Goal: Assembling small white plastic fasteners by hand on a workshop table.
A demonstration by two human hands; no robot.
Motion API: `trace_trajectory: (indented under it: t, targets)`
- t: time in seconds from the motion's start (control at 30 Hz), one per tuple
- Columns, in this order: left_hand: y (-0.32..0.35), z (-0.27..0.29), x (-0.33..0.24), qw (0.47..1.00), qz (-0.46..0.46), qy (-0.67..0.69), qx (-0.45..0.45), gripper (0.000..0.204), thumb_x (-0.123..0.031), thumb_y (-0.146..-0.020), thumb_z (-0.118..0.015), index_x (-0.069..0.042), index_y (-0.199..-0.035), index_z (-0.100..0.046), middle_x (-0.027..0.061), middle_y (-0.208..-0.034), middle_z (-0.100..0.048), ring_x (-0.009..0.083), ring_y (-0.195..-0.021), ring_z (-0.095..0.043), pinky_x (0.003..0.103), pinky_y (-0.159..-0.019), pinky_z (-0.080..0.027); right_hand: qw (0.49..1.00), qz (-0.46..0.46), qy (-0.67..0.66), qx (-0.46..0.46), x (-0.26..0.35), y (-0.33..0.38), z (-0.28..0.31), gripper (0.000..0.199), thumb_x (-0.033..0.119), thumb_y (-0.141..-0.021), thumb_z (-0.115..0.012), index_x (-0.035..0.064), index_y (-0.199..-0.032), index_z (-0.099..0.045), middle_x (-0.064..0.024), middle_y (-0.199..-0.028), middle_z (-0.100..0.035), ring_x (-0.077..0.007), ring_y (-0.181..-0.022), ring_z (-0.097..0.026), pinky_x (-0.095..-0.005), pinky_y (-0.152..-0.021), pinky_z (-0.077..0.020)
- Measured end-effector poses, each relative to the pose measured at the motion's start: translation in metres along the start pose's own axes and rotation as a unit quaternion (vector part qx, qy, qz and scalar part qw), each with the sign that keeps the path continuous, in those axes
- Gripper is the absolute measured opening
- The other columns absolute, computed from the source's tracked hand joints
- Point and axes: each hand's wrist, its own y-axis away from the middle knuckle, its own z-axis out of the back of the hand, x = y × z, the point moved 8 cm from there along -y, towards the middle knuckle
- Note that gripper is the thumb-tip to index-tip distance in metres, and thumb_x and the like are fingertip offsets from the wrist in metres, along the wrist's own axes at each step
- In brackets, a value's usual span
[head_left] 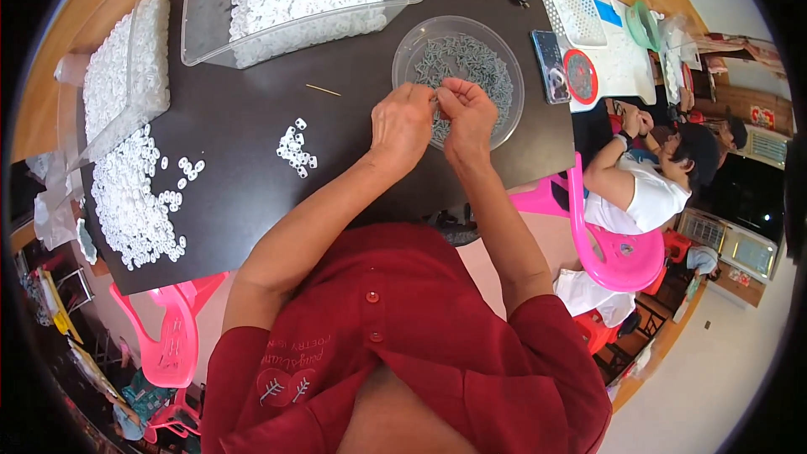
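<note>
Over the near rim of the round clear plastic dish [409, 50] of small grey parts, left hand [402, 126] and right hand [467, 120] pinch 1 tiny piece, fingers nearly closed; best kept low over the dish

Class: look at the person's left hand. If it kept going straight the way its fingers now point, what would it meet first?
The left hand points up and right, fingertips pinched against the right hand. Going on, it would probably meet the right hand's fingertips at once, then the clear round dish of grey parts below; depth is hard to judge.
</note>
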Motion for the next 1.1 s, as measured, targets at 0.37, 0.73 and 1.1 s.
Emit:
trace_trajectory:
  t: [0.37,0.73,1.1]
  targets:
    - [-0.010,-0.013,0.019,0.984,0.130,0.075,0.092,0.009,-0.011,-0.074,-0.061,-0.002,-0.075,-0.062,0.0138,-0.071,-0.062,0.0304,-0.065,-0.060,0.037,-0.057,-0.047,0.999,0.007,0.031,-0.002,-0.003,-0.008,0.007,0.017,-0.002,-0.075,-0.062,-0.0025,-0.091,-0.057,-0.0038,-0.076,-0.058,-0.0087,-0.060,-0.050,-0.0207,-0.053,-0.0389]
    - [-0.006,-0.019,0.033,0.974,0.175,0.051,0.134,0.019,-0.011,-0.071,-0.067,-0.002,-0.087,-0.064,0.0163,-0.073,-0.063,0.0307,-0.069,-0.062,0.037,-0.062,-0.048,0.987,0.095,0.128,0.020,0.003,-0.012,0.013,0.016,0.001,-0.077,-0.061,-0.0015,-0.093,-0.059,-0.0019,-0.078,-0.059,-0.0067,-0.064,-0.049,-0.0201,-0.056,-0.0395]
    - [0.012,0.075,0.025,0.990,0.073,0.111,0.035,0.014,-0.004,-0.074,-0.066,-0.003,-0.088,-0.062,0.0105,-0.077,-0.060,0.0252,-0.067,-0.059,0.032,-0.059,-0.046,0.975,-0.006,0.132,0.179,0.005,0.029,-0.062,0.013,0.002,-0.077,-0.061,-0.0011,-0.089,-0.060,-0.0020,-0.076,-0.060,-0.0076,-0.066,-0.054,-0.0210,-0.059,-0.0442]
